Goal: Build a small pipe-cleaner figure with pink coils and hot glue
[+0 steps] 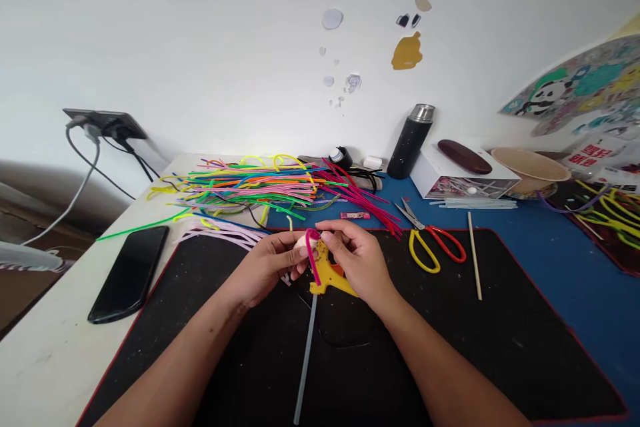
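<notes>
My left hand [273, 260] is closed on a small cream-coloured piece [301, 241] with a magenta pipe cleaner [313, 260] curled over its top. One end of that pipe cleaner hangs down. From the other side, my right hand [357, 257] pinches at the curled part, its thumb and forefinger together; the exact grip is partly hidden. Below and behind the fingers lies a yellow glue gun [327, 277] on the black mat [240, 360]. A long translucent glue stick [306, 360] sticks out of its back end toward me.
Many coloured pipe cleaners [250, 187] are heaped at the back left, near a black phone [130, 273]. To the right lie open scissors [423, 233] and a thin wooden stick [475, 257]. Behind stand a black flask [410, 143], a white box [465, 180] and a bowl [530, 163].
</notes>
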Motion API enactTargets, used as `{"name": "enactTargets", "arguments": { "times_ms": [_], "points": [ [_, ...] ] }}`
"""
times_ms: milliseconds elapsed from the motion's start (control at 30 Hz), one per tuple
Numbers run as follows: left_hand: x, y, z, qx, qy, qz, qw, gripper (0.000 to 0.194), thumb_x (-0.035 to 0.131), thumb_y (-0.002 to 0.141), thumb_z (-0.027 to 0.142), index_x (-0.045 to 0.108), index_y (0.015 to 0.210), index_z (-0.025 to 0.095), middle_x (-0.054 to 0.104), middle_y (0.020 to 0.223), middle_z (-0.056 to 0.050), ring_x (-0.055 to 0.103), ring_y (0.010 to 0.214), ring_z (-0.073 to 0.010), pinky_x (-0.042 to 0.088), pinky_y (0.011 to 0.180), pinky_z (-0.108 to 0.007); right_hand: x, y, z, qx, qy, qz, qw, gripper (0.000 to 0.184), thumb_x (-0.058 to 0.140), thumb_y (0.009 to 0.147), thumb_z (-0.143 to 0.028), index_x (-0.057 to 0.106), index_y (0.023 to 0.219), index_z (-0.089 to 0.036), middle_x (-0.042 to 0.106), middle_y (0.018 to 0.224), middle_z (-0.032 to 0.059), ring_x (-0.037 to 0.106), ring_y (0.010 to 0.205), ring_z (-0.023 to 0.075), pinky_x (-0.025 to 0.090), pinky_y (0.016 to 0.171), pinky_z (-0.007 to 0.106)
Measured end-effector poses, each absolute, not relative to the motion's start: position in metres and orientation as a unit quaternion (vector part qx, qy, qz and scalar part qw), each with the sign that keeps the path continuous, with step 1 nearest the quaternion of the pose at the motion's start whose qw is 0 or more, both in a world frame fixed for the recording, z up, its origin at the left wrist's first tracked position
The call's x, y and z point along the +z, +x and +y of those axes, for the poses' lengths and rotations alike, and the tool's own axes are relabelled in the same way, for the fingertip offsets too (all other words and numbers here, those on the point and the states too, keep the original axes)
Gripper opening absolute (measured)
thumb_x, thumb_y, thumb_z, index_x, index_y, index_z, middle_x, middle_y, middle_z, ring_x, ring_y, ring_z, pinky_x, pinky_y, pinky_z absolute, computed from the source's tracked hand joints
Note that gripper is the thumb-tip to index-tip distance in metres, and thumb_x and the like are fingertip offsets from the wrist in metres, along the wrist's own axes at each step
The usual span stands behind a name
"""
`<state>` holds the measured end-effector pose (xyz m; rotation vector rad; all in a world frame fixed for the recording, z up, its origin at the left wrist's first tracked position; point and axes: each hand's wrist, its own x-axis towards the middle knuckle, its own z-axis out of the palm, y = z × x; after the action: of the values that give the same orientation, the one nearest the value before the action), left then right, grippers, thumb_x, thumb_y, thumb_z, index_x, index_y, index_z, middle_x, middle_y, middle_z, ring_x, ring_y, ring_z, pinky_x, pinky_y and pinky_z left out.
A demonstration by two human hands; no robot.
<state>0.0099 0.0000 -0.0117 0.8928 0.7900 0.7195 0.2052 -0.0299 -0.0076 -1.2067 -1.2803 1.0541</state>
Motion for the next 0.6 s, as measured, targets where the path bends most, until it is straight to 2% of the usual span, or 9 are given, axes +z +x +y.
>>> {"name": "enactTargets", "arguments": {
  "times_ms": [333,600],
  "points": [
    [-0.0134,0.0100,0.0001,0.344,0.391,0.368,0.770,0.049,0.101,0.068,0.044,0.085,0.103,0.014,0.069,0.079,-0.005,0.055,0.060,-0.0094,0.044,0.056,-0.021,-0.0107,0.2037,-0.0325,0.425,-0.491,-0.557,0.517,0.024,0.069,0.097,-0.040,0.082,0.106,-0.022,0.071,0.078,0.0022,0.055,0.063,0.0149,0.043,0.058,0.027],
    [-0.0134,0.0097,-0.0007,0.335,0.392,0.366,0.774,0.046,0.099,0.071,0.043,0.085,0.103,0.013,0.068,0.075,-0.004,0.055,0.058,-0.0090,0.043,0.054,-0.021,-0.0114,0.2014,-0.0339,0.438,-0.492,-0.550,0.513,0.025,0.068,0.098,-0.043,0.081,0.105,-0.022,0.067,0.073,0.0010,0.052,0.059,0.0145,0.040,0.053,0.026]
  ]
}}
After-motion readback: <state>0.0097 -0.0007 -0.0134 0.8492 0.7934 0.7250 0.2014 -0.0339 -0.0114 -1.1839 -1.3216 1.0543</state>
